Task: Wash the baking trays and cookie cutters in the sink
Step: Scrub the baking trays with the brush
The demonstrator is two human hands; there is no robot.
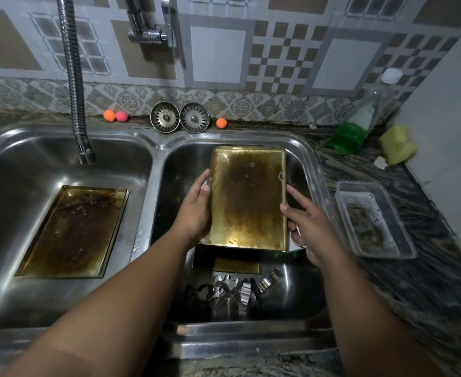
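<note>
Two basins in one steel sink, each with a stained golden tray. In the right basin, at centre, one baking tray held tilted above the bottom; left hand gripping its long left edge, fingers curled under and thumb on the rim; right hand at the right edge, at 3 o'clock from the tray, fingers spread fairly wide, a black ring partly seen, grip not clear. Below, at 6 o'clock, part of a third tray, mostly hidden, and a pile of cookie cutters, shapes hard to separate. At 9 o'clock, the second tray lying flat in the left basin. At 2 o'clock, a bottle with green liquid, blurred, no label readable. No writing legible anywhere. Faucet cut off at the top.
</note>
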